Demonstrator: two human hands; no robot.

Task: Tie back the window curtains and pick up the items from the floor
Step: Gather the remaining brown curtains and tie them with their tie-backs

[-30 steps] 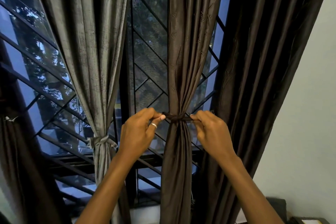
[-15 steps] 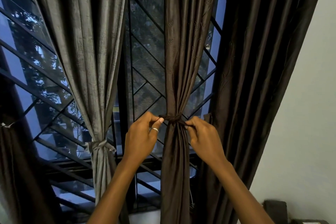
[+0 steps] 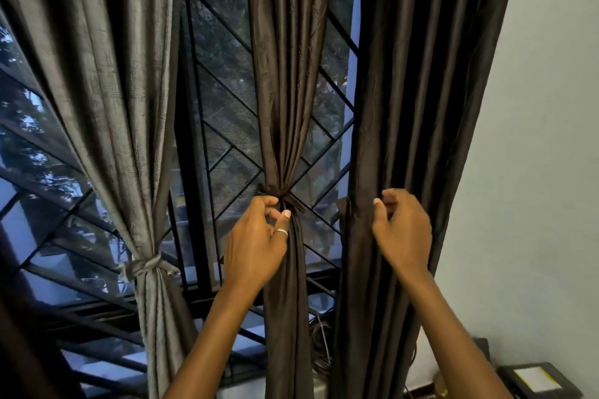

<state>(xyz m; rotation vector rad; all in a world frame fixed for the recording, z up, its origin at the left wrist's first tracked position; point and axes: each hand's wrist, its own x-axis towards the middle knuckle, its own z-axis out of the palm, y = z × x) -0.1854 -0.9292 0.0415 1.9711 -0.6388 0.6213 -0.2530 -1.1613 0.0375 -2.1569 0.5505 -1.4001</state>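
Dusk-lit glass behind a black window grille [image 3: 223, 91] fills the background, with a pale wall [image 3: 551, 139] at three o'clock.

My left grip [image 3: 256, 246] sits curled at the knot of the tie [image 3: 279, 195]. The index fingertip touches the tie's left end and the thumb lies against the gathered cloth just below it. Whether I truly pinch the tie, I cannot tell. A ring [image 3: 281, 232] shows on one finger. The tie cinches the brown curtain [image 3: 285, 74] at the middle of the view, and this curtain hangs straight down from twelve o'clock and narrows to a waist at the knot.

My right grip [image 3: 402, 230], at three o'clock of the left one and apart from it, is clenched on a front fold of the dark curtain [image 3: 421, 74], fingers hooked into the cloth. That curtain hangs loose and full, with no tie round it that I can see.

Out at nine o'clock the grey curtain [image 3: 107, 74] is already gathered, bound by a grey tie [image 3: 142, 267] lower than my hands. Between the brown and dark curtains, toward six o'clock, a coil of cable [image 3: 321, 347] shows in the gap. At five o'clock, low against the wall, lies a black box [image 3: 534, 381] with a yellow patch on top.
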